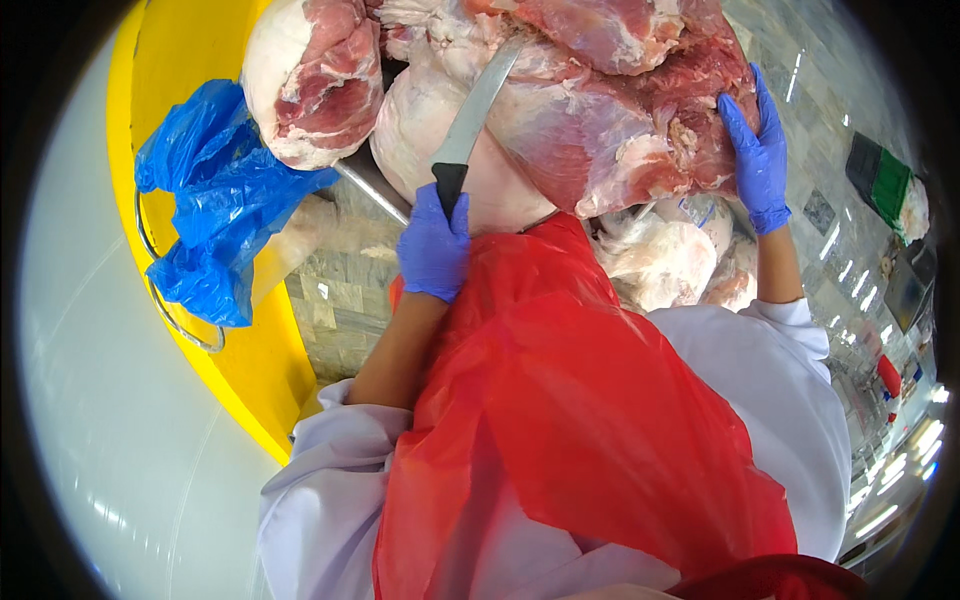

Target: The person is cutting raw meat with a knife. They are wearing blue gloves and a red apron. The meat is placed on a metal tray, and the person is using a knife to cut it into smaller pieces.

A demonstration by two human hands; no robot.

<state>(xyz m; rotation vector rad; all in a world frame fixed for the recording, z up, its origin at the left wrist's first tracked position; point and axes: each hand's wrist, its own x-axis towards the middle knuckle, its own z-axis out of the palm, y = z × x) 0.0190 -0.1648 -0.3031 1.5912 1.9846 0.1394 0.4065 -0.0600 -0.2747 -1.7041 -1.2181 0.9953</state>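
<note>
My left hand (434, 250), in a blue glove, is closed round the black handle of a butcher's knife (480, 110). The long, slightly curved blade points up and away, lying over a large cut of raw meat (610, 140) with red flesh and pale fat. At the right end of this meat is my gloved right hand (757, 165); its fingers grip the edge, and the thumb shows along the side. A rounded joint of meat (315, 85) with a white fat cover sits at the far left. What lies under the large cut is mostly hidden.
A crumpled blue plastic bag (225, 200) hangs by the yellow wall (270, 330) on the left, near a metal rail. A metal bar (372, 193) juts out below the rounded joint. More pale meat (665, 260) lies lower down, behind the red apron (570, 400). A green container (885, 185) stands at right.
</note>
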